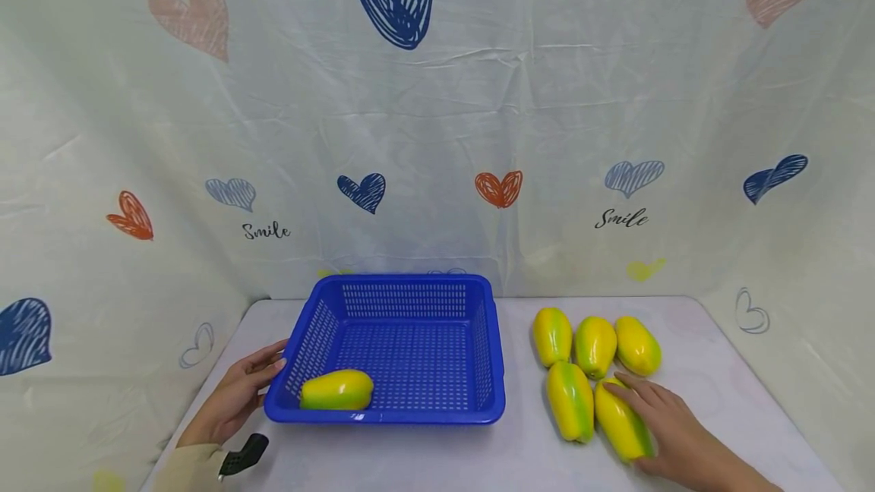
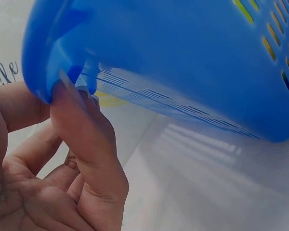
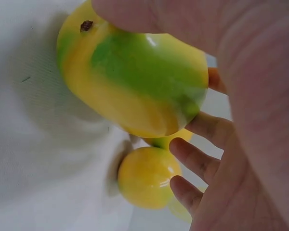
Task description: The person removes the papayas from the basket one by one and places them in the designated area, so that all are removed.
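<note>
A blue plastic basket (image 1: 383, 417) with slotted walls stands left of centre on the table. One yellow-green papaya (image 1: 337, 391) lies in its near left corner. My left hand (image 1: 235, 393) grips the basket's left rim, and the left wrist view shows thumb and fingers pinching the blue lip (image 2: 38, 62). On the right, my right hand (image 1: 673, 431) holds the nearest right papaya (image 1: 620, 425), with the thumb at its near end and fingers over the far end. In the right wrist view this papaya (image 3: 139, 82) shows a broad green patch and a brown stem spot.
Several more papayas lie close around the held one: one beside it on the left (image 1: 570, 401) and a row behind it (image 1: 595, 346). The white table (image 1: 383, 458) meets a heart-printed curtain (image 1: 437, 135) at the back and sides. A black strap end (image 1: 244, 455) sticks out at the left wrist.
</note>
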`<state>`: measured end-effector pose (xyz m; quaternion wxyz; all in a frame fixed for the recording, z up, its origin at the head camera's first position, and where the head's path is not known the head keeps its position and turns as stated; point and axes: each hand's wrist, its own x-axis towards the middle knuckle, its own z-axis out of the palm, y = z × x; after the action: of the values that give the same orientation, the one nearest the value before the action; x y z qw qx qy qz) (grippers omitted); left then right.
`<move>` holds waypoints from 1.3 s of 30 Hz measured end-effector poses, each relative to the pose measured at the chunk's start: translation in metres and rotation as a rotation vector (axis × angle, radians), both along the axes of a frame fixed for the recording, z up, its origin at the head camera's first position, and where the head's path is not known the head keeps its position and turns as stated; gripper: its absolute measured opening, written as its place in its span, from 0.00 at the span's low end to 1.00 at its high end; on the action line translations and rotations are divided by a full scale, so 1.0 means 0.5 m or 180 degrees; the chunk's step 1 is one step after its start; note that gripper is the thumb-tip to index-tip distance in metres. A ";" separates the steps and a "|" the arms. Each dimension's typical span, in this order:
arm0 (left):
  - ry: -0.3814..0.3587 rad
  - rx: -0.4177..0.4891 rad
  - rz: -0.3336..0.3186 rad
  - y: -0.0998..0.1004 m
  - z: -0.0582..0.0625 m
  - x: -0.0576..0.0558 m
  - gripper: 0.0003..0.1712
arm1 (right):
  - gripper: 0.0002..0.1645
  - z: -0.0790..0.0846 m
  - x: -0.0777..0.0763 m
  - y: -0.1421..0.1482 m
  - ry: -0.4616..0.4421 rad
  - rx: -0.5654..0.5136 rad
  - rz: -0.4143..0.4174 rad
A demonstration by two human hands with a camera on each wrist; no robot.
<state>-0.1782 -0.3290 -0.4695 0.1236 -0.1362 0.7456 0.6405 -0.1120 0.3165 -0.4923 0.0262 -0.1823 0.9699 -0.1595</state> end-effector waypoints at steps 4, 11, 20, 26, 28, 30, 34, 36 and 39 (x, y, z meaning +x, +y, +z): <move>0.0002 0.0008 0.0010 0.001 0.001 0.001 0.39 | 0.62 -0.008 -0.001 0.000 0.0420 -0.0019 0.0132; -0.0003 0.0020 0.0045 0.003 0.003 0.002 0.39 | 0.62 -0.011 -0.007 -0.005 0.0567 -0.0031 0.0119; 0.0007 -0.0009 0.0049 0.005 0.003 0.002 0.38 | 0.61 0.001 -0.013 -0.009 0.0421 -0.0081 0.0047; 0.0009 -0.0007 0.0037 0.004 0.002 0.004 0.38 | 0.62 0.000 -0.020 -0.008 0.0335 -0.0054 0.0001; 0.0012 -0.0008 0.0031 0.003 0.001 0.004 0.38 | 0.62 0.000 -0.022 -0.007 0.0328 -0.0053 0.0003; 0.0018 -0.0007 0.0023 0.002 0.000 0.004 0.38 | 0.62 -0.001 -0.024 -0.007 0.0325 -0.0074 0.0005; 0.0024 -0.0004 0.0021 0.002 -0.001 0.004 0.38 | 0.62 -0.001 -0.027 -0.007 0.0293 -0.0122 0.0015; 0.0020 -0.0009 0.0020 0.003 0.000 0.003 0.38 | 0.62 0.000 -0.028 -0.007 0.0280 -0.0133 0.0018; 0.0009 -0.0019 0.0024 0.004 0.002 0.002 0.38 | 0.62 0.000 -0.029 -0.007 0.0295 -0.0148 0.0030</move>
<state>-0.1770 -0.3270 -0.4685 0.1197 -0.1385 0.7471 0.6390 -0.1263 0.3130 -0.4921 -0.0222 -0.1946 0.9652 -0.1733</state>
